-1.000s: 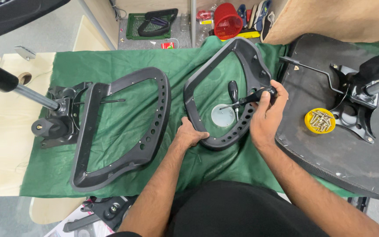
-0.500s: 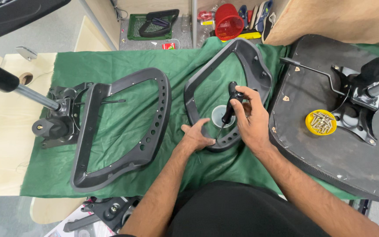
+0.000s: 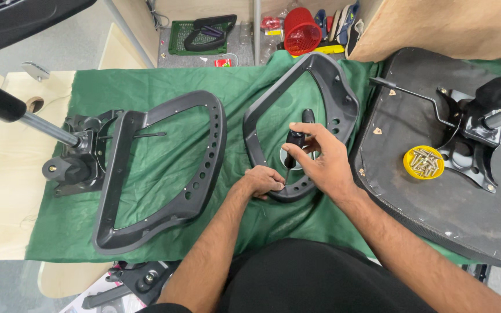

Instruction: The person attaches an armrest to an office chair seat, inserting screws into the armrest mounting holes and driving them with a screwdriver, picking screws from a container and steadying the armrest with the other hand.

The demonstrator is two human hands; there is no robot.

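A second dark plastic armrest frame (image 3: 163, 174) lies flat on the green cloth (image 3: 146, 87) over the desk, just beside a black metal chair mechanism (image 3: 73, 159) with a gas cylinder (image 3: 7, 104). To the right, a yellow round cup of screws (image 3: 423, 162) sits on the upturned black seat base (image 3: 436, 214). A red plastic basket (image 3: 300, 30) stands beyond.

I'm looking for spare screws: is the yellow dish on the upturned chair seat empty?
No, the yellow dish on the chair seat holds a pile of metal screws.
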